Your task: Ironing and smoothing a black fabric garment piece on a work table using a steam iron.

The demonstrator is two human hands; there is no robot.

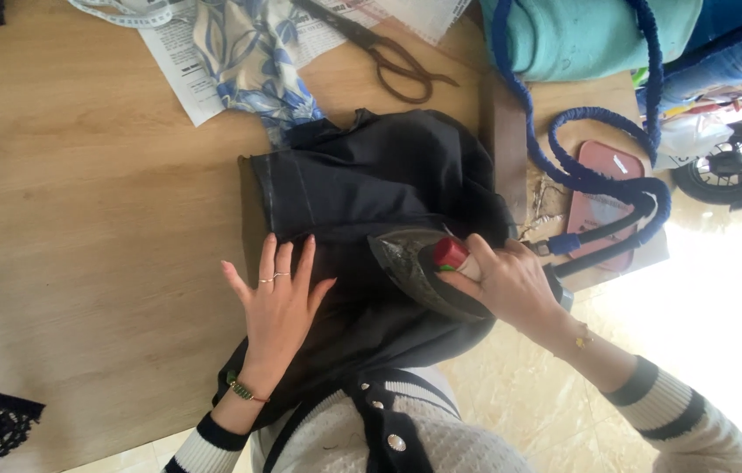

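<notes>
- Left hand [279, 302] lies flat, fingers spread, on smooth black cloth [362, 184].
- Right hand [507, 280] has its grip closed around the pointed metal iron [415, 267].
- Pale wooden table [82, 193].

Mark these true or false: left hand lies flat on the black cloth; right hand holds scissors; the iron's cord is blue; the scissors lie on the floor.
1. Left hand lies flat on the black cloth: true.
2. Right hand holds scissors: false, it grips the iron.
3. The iron's cord is blue: true.
4. The scissors lie on the floor: false, they lie on the table, apart from both hands.
</notes>
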